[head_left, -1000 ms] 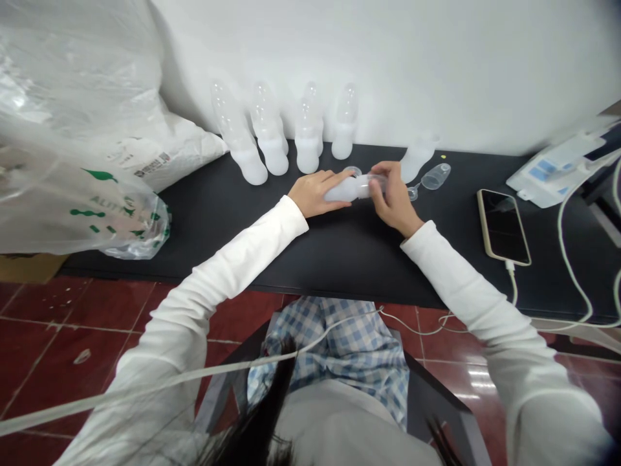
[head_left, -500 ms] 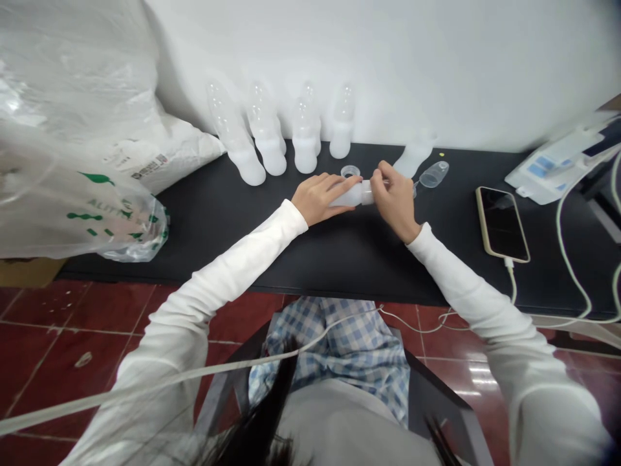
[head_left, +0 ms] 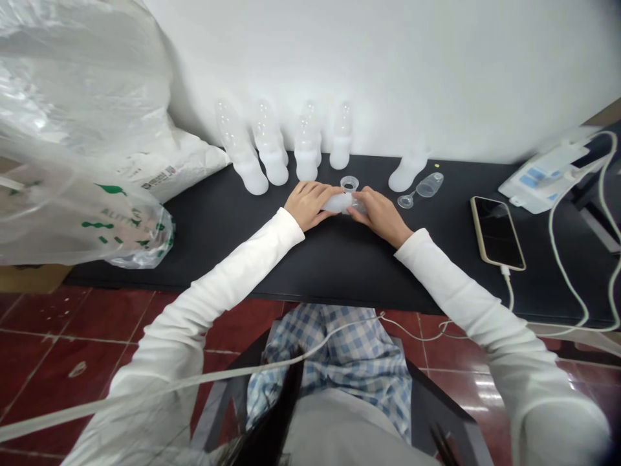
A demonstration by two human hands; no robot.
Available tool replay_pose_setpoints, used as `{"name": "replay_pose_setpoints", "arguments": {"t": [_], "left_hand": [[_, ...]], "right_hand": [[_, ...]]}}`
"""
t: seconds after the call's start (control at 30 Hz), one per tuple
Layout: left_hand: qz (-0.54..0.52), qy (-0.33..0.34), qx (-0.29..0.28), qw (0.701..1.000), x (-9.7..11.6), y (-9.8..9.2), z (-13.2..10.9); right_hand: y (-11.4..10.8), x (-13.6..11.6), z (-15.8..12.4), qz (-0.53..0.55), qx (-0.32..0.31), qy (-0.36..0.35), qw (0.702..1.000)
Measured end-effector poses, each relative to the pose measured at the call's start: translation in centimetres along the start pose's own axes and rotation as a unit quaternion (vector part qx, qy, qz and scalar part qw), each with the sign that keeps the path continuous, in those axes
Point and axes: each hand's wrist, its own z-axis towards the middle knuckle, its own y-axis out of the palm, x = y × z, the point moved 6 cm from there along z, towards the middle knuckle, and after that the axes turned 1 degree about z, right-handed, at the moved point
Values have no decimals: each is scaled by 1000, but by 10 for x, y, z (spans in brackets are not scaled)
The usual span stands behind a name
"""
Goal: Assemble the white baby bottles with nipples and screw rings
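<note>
My left hand [head_left: 307,203] and my right hand [head_left: 379,213] meet over a frosted white squeeze bottle [head_left: 340,203] lying on its side on the black table [head_left: 339,252]. Both hands are closed round it, the left on its body, the right on its neck end. A clear ring collar [head_left: 348,184] sits just behind the bottle. A clear spoon tip [head_left: 406,200] and a clear cap [head_left: 429,185] lie to the right of my right hand, near another frosted bottle body [head_left: 406,174].
Several capped bottles [head_left: 272,152] stand in a row against the white wall. Big plastic bags [head_left: 72,149] fill the table's left end. A phone [head_left: 497,232] on a charging cable and a white device [head_left: 548,177] lie at the right. Red floor tiles show below.
My right hand has slid left onto the bottle's neck, covering the clear part it held. Both hands and the bottle have sunk lower onto the table. The view tilted slightly.
</note>
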Motion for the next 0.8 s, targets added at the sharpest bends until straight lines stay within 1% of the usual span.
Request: {"name": "replay_pose_setpoints", "arguments": {"t": [0.07,0.1,0.17,0.2,0.27,0.3,0.37,0.4,0.47,0.53,0.6,0.7,0.8], "left_hand": [[-9,-4,-2,1000,-1,1,-3],[-14,-11,2,1000,-3,1,-4],[-24,-35,23,999,-9,-1,-8],[-27,-54,40,997,-14,-2,-11],[-31,-100,88,991,-26,-6,-18],[-31,-130,118,984,-34,-8,-23],[-30,-201,184,962,-52,-11,-35],[-30,-236,212,948,-60,-12,-41],[-29,-286,249,925,-74,-10,-52],[-25,-303,264,915,-83,-8,-57],[-28,-300,271,914,-87,-7,-59],[-60,-297,273,913,-92,-4,-60],[-105,-304,275,906,-97,2,-59]], "right_hand": [[3,-5,1,15,4,23,1000],[4,-7,2,40,5,38,998],[5,-6,5,115,7,76,990],[6,-2,7,155,13,100,983],[6,18,13,210,49,153,965],[6,31,18,209,78,173,959],[9,59,30,167,122,186,960],[14,72,38,148,126,188,963],[31,97,57,122,100,203,966],[48,116,73,119,75,238,961],[61,126,87,126,71,258,955],[75,127,103,152,62,260,952],[80,123,111,136,56,274,950]]}}
